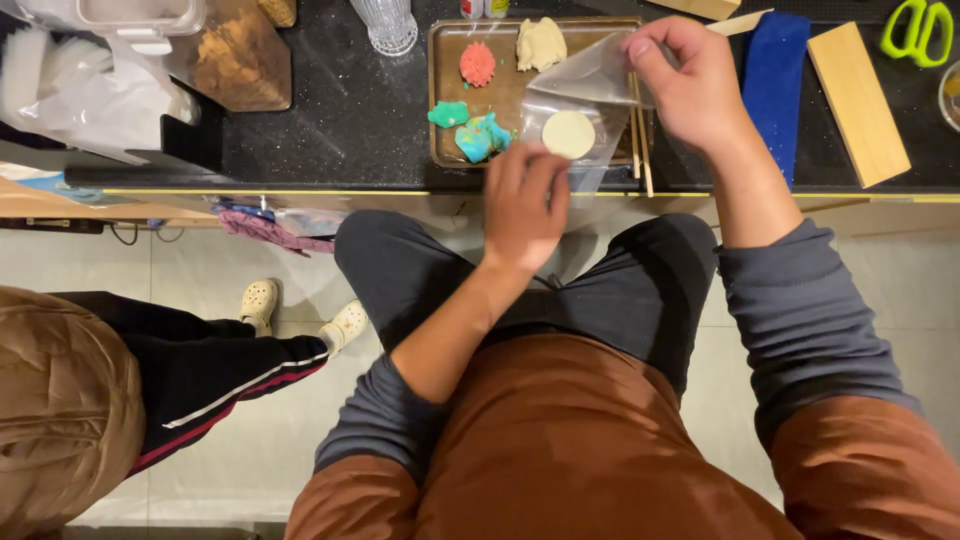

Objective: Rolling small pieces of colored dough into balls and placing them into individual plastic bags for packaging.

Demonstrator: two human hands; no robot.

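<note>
A pale, flat round disc of dough (568, 133) sits inside a clear plastic sheet (585, 95) held above the near right corner of a brown tray (505, 95), at the near edge of a black speckled counter (330, 120). The left hand (522, 205) pinches the sheet's lower edge just beside the disc, fingers closed on the film; the right hand (690, 80) grips the sheet's upper corner, lifting it taut. The film is thin, glossy and creased, and the disc looks soft and smooth. If the film is peeled too sharply, the soft disc would likely stretch, tear or cling to the plastic; if the left-hand pinch slackens, it could slide off past the counter edge.

On the tray lie a red ridged flower-like piece (477, 63), a cream lump of dough (541, 43), a small green piece (449, 114) and a blue-and-green piece (480, 137), all matte and mouldable in look. Thin wooden sticks (640, 140) rest along the tray's right rim. Further right are a blue cloth (772, 80), a light wooden block (858, 100) and green-handled scissors (917, 28). At far centre stands a ribbed clear glass (385, 25); to the left, white plastic bags (90, 90). Another person, seen as a brown jacket (60, 400), stands at lower left.
</note>
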